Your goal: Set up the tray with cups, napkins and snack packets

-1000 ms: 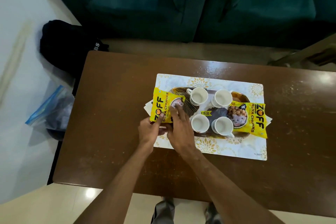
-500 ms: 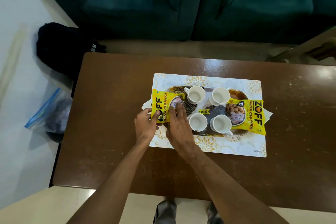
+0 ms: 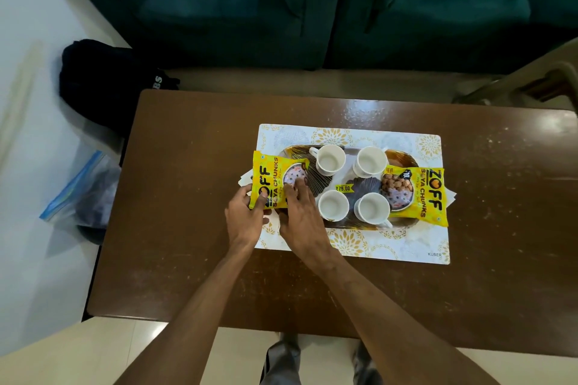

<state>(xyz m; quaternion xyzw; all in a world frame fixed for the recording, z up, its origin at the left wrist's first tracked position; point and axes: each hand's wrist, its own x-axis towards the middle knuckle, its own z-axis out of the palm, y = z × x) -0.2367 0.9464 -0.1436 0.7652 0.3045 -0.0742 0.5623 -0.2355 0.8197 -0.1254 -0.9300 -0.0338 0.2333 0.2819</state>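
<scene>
An oval dark and gold tray (image 3: 403, 157) lies on a white and gold placemat (image 3: 344, 134). On it stand several white cups, among them the back left cup (image 3: 331, 158) and the front right cup (image 3: 372, 208). A yellow snack packet (image 3: 272, 178) covers the tray's left end, and a second one (image 3: 419, 194) covers the right end. White napkin corners (image 3: 242, 180) peek out from under the left packet. My left hand (image 3: 244, 216) grips the left packet's near corner, thumb on top. My right hand (image 3: 297, 212) presses straight fingers on that packet.
The placemat sits on a brown wooden table (image 3: 187, 197). A dark green sofa (image 3: 312, 9) runs behind the table. A black bag (image 3: 103, 84) and a clear plastic bag (image 3: 84, 191) lie on the floor at the left. A chair frame (image 3: 547, 81) shows at the right.
Both hands stay on the left packet. My left hand has shifted slightly left along its near edge, and the packet has settled a little on the tray's end.
</scene>
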